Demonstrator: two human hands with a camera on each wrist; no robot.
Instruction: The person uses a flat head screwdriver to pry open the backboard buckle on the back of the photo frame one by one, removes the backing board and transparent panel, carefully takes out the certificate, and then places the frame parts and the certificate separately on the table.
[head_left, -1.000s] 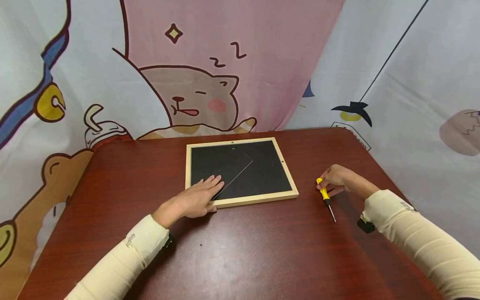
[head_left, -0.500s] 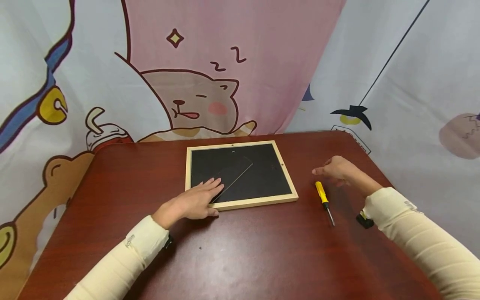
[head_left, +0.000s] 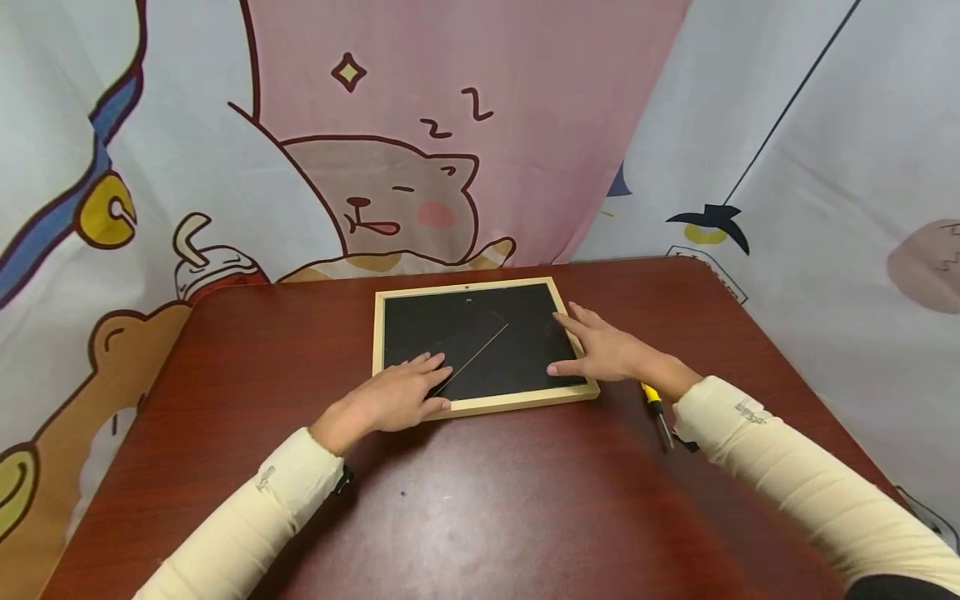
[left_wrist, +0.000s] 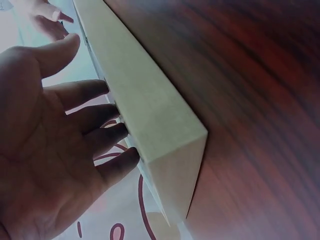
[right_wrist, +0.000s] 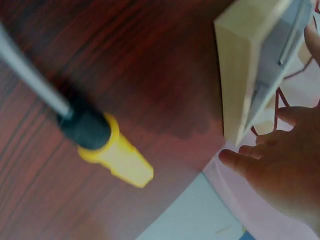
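A light wooden frame (head_left: 517, 403) with a black back panel (head_left: 487, 354) lies flat on the table; a thin slanting line crosses the panel. Over its near left corner is my left hand (head_left: 393, 396), fingers extended, with the thumb by the near rail. My right hand (head_left: 603, 346) reaches across the right rail with fingers spread, thumb and fingertips above the panel's edge. Whether either hand presses down, I cannot tell. Right of the frame lies a yellow-and-black screwdriver (right_wrist: 127, 157), handle away from me, partly covered by my right wrist in the head view.
The dark red wooden table (head_left: 480, 517) stretches around the frame, with a tiny dark speck (head_left: 402, 493) in front. Behind it hangs a curtain (head_left: 585, 125) printed with cartoon animals, which also runs along both sides.
My right hand has let go of the screwdriver, leaving it on the table, and moved left over the frame's right rail. The left hand and frame have hardly moved.
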